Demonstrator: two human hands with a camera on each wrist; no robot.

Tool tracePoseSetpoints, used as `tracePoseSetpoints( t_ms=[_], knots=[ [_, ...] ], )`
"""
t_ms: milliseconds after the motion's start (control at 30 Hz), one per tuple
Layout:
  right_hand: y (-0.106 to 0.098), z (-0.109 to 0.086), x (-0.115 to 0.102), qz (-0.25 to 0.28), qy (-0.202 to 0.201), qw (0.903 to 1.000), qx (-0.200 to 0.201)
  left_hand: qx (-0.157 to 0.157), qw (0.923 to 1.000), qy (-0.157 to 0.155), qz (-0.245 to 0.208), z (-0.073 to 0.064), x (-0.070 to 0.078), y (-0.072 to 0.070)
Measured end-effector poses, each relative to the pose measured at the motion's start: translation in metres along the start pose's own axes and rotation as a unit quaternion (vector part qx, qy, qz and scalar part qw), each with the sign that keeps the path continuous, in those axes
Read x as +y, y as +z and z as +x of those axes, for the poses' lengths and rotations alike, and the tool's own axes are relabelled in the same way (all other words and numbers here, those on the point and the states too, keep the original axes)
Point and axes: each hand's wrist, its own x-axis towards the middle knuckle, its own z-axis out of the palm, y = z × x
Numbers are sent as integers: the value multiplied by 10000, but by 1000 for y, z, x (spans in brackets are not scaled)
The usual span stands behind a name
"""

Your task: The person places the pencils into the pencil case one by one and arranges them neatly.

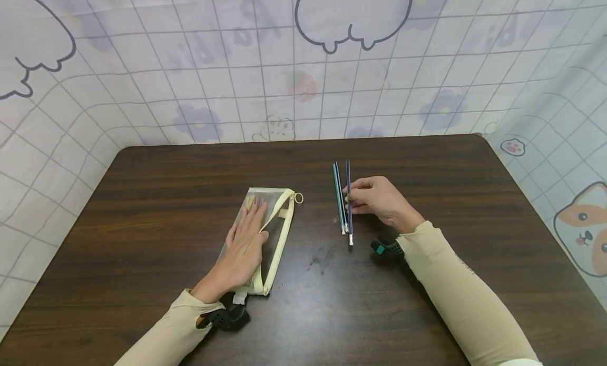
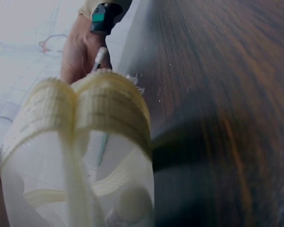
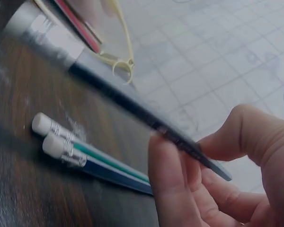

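Observation:
My left hand lies with straight fingers on a see-through pencil case with a pale yellow zip and a ring pull. In the left wrist view the case's yellow edging bulges close to the camera. Thumb and fingers of my right hand pinch a dark blue pencil, its white eraser end towards me. Left of it, a green pencil and another dark blue pencil lie side by side on the table, eraser ends also towards me.
The dark brown wooden table has rounded far corners. A white gridded cloth with cartoon prints hangs behind it and at both sides. A red pencil-like stick shows by the case in the right wrist view.

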Motion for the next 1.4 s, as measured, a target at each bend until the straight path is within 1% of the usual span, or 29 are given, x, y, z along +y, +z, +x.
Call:
tracePoseSetpoints(
  t_ms=[133, 333, 433, 600, 733, 933, 1100, 1200, 1400],
  knots=[
    [3, -2, -2, 319, -4, 9994, -150, 20, 10000, -2, -10, -1, 0, 1],
    [11, -6, -4, 557, -113, 9977, -375, 2, 10000, -85, 23, 0, 0, 1],
    [18, -7, -5, 705, -186, 9965, -400, 36, 9999, -85, 73, 1, 1, -1],
    [37, -11, -8, 857, -210, 9953, -405, 18, 9999, -100, 92, 4, 1, -1],
    [55, -15, -10, 1108, -221, 9928, -399, -22, 9999, -128, 45, 4, 1, -1],
    [80, -19, -10, 1536, -320, 9870, -359, 12, 9999, -170, 19, 2, 0, -1],
    [97, -21, -7, 1799, -227, 9830, -303, 5, 9998, -182, 20, 2, 0, -1],
    [107, -22, -4, 1882, -123, 9817, -265, -5, 9998, -173, 16, 2, 0, -1],
    [128, -21, 1, 1979, 49, 9797, -325, -13, 9998, -200, 56, 3, 1, -3]
  ],
)
